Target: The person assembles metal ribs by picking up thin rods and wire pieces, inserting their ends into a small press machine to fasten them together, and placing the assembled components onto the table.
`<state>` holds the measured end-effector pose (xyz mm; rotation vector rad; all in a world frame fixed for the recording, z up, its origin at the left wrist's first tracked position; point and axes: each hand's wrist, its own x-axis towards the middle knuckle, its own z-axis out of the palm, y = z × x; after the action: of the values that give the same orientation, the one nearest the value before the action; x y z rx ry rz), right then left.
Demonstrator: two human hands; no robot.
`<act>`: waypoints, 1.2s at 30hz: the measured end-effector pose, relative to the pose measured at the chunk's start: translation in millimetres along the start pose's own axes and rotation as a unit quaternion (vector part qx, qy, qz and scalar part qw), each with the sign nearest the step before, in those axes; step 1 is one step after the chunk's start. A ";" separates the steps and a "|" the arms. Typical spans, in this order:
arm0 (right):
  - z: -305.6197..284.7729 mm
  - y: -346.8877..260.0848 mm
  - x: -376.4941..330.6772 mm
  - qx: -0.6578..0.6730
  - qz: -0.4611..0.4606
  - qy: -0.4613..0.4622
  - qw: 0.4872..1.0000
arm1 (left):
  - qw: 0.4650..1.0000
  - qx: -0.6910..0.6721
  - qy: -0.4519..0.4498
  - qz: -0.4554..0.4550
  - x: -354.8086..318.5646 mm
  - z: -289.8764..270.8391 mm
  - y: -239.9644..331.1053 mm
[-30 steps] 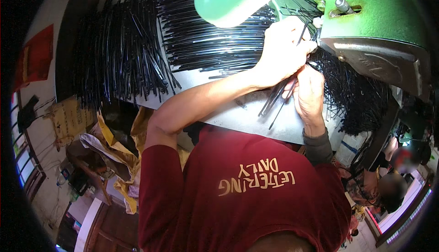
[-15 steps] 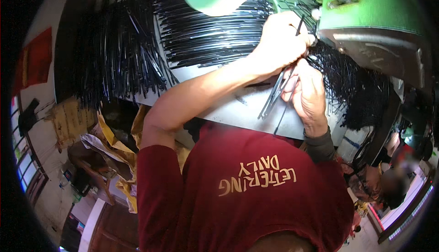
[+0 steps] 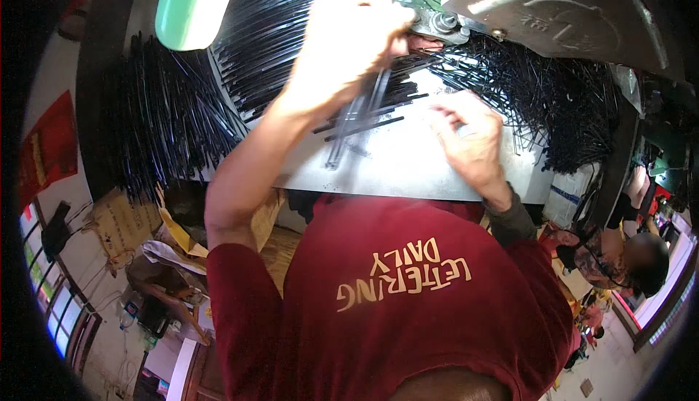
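In the head view, a machine [image 3: 561, 18] with a green body and a dark metal housing is standing at the upper right and serving as the reference. To the left of the machine, the left hand [image 3: 357, 44] is clamping several thin black rods [image 3: 364, 109], which are hanging out below its fingers toward the person, blurred; whether its brightly lit fingertips are touching the round metal fitting [image 3: 444, 22] at the machine's left end, I cannot tell. Below the machine, on the person's side, the right hand [image 3: 473, 142] is hovering over the pale tabletop [image 3: 415, 168], its fingers loosely curled and parted, gripping nothing visible. A dense row of black rods [image 3: 269, 51] is lying left of the machine, partly behind the left forearm, and farther left from it a second bundle [image 3: 167, 109] is spreading toward the table edge. Just beneath the machine, a tangled heap of thin black pieces [image 3: 561, 102] is covering the tabletop's right part. Well to the machine's left, a rounded pale-green part [image 3: 196, 4] is hanging above the rods.
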<state>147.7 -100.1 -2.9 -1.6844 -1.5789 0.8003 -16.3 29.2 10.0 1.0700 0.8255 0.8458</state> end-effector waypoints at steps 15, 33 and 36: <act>-34.6 25.8 -4.2 -0.232 -0.181 -0.009 0.955 | 0.832 0.515 -0.017 0.204 -106.2 -11.4 -35.7; -6.4 3.2 13.6 -0.024 -0.059 0.035 0.997 | 0.914 0.355 0.014 0.194 -57.3 6.9 -22.2; 7.7 -6.2 22.7 0.001 -0.057 0.036 0.998 | 0.872 0.363 0.057 0.323 -27.7 7.8 -37.7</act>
<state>139.5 -76.8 -1.9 -1.5881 -1.6069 0.6760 -15.0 -7.8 -19.7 2.0553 0.9210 1.1986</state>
